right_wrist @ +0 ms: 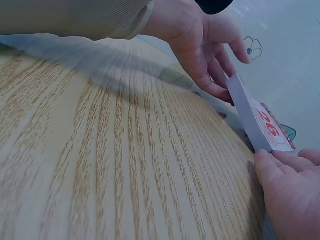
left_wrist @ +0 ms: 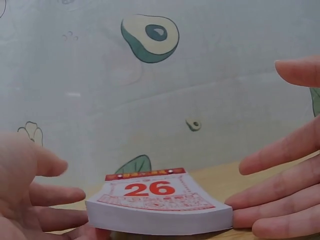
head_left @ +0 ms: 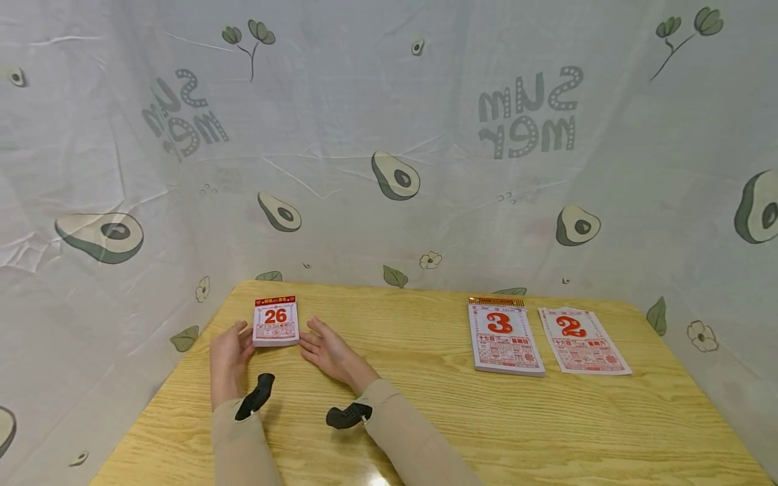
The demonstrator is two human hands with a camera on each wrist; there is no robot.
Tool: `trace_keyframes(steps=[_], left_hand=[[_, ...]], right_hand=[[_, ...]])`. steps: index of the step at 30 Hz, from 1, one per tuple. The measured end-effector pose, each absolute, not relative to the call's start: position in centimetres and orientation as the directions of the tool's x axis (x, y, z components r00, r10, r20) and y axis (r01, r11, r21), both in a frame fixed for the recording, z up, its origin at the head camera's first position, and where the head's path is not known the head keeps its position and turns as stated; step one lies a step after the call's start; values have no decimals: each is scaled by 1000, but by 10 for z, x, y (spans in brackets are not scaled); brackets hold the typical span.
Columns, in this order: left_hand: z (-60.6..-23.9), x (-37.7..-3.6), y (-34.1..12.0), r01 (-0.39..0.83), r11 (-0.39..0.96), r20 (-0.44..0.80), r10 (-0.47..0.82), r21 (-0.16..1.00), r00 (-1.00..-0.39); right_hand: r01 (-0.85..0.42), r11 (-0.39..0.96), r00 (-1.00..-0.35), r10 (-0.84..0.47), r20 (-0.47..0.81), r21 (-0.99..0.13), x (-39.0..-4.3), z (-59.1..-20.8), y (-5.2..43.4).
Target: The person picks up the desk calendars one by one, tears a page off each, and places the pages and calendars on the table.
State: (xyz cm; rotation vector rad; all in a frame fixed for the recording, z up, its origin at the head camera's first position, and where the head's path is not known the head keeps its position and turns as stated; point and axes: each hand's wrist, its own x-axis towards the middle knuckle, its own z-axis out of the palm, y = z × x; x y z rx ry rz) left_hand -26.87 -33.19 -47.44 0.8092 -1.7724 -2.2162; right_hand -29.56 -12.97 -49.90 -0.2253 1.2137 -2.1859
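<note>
A small tear-off calendar [head_left: 276,331] showing a red 26 lies at the table's far left, its red header away from me. My left hand [head_left: 229,354] is at its left side, fingertips at the near left corner. My right hand [head_left: 331,354] is at the right side, its extended fingers touching the near right corner. In the left wrist view both thumbs stand clear of the calendar [left_wrist: 160,220], with its thick white page edge between the hands. The right wrist view shows the left hand [right_wrist: 205,55] and right hand [right_wrist: 295,190] at opposite sides.
A larger calendar pad [head_left: 504,341] with a red 3 lies on the right half of the wooden table [head_left: 395,351]. Beside it is a loose calendar sheet [head_left: 583,344] with a red 2. A printed cloth [head_left: 340,121] hangs behind and around the table.
</note>
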Motion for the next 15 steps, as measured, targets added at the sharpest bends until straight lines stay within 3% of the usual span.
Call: trace_keyframes(steps=[15], left_hand=[[-478, -268, -332, -231, -279, -320, -334, 932, -887]], right_hand=[[425, -403, -806, -577, -136, -810, -297, -502, -125]])
